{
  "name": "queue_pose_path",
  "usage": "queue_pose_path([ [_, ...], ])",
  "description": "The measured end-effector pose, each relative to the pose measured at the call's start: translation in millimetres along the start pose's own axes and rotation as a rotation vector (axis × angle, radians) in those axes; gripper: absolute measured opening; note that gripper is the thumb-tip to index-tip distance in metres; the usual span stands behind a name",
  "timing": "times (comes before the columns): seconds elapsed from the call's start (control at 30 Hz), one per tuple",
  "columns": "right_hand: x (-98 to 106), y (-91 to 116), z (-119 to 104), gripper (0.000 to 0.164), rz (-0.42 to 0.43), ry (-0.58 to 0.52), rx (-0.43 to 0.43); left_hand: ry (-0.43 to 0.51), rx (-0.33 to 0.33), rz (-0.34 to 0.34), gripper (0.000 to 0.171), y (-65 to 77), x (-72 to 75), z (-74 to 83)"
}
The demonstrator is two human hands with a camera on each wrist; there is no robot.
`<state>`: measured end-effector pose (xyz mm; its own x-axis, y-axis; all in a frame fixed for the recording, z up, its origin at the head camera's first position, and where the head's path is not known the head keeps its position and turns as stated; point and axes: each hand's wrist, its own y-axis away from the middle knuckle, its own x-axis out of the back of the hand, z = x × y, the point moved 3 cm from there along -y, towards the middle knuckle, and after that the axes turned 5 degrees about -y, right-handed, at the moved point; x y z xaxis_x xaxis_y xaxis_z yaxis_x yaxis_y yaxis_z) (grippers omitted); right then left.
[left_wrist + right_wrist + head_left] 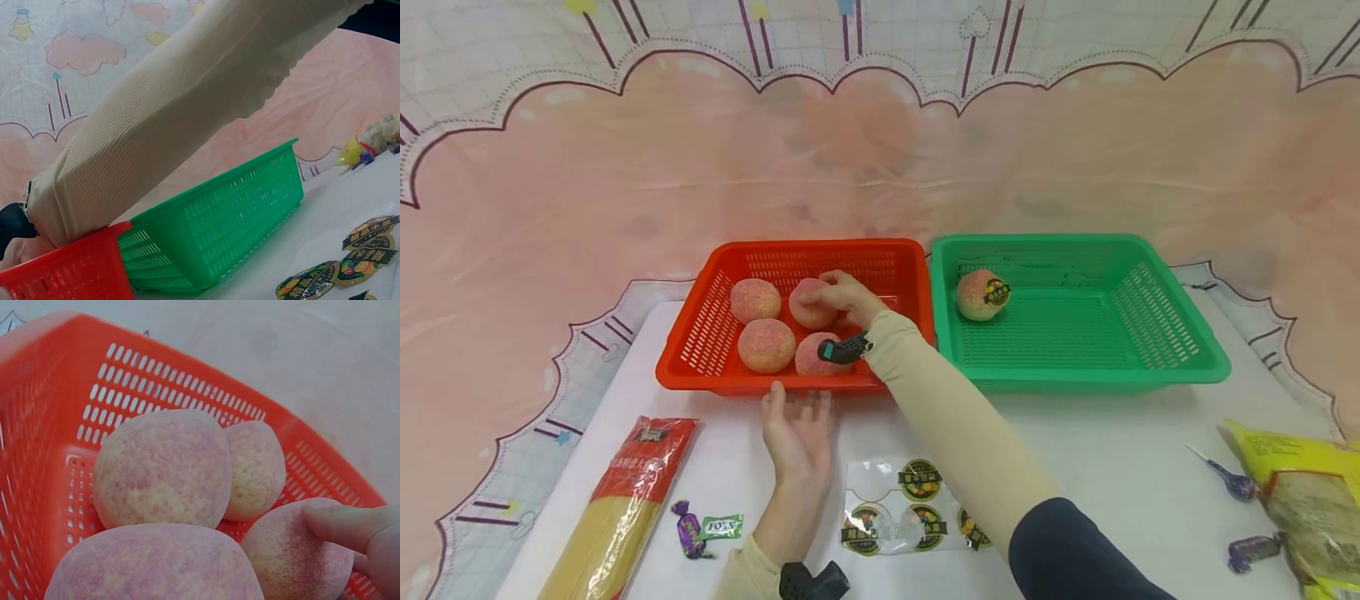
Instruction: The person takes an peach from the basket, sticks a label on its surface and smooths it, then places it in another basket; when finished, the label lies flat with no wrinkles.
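My right hand [848, 298] reaches into the red basket [696, 382] and grips a peach [808, 304] at the back, thumb pressed on its side in the right wrist view. Around it in the same basket lie other peaches: one at back left [755, 300], one at front left [766, 346] and one [812, 356] partly behind my wrist camera. My left hand [801, 442] is turned palm up in front of the basket, fingers loosely extended, fingertips right at its front rim and holding nothing. In the left wrist view that hand is mostly out of sight.
A green basket [1075, 377] stands against the red one, holding a peach [977, 296] with a black sticker. A sticker sheet [883, 521], wrapped candies [691, 531] and a noodle packet [617, 500] lie in front. At right are a lollipop [1238, 486] and a yellow bag [1311, 492].
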<state>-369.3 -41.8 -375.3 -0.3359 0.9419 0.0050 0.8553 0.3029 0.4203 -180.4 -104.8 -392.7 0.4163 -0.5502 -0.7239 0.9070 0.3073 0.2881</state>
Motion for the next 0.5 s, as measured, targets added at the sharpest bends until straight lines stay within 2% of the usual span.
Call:
queue_pose_path([
  [0.2, -4, 1, 0, 0.066, 0.012, -0.006, 0.022, -0.045, -0.009, -0.006, 0.034, 1.9, 2.7, 1.8],
  [0.4, 3, 4, -4, 0.058, 0.111, -0.014, 0.076, -0.052, -0.003, -0.01, 0.036, 2.6, 1.8, 2.0],
  [0.5, 7, 8, -9, 0.054, 0.134, -0.042, 0.109, -0.057, -0.003, -0.011, 0.034, 1.9, 0.9, 2.0],
])
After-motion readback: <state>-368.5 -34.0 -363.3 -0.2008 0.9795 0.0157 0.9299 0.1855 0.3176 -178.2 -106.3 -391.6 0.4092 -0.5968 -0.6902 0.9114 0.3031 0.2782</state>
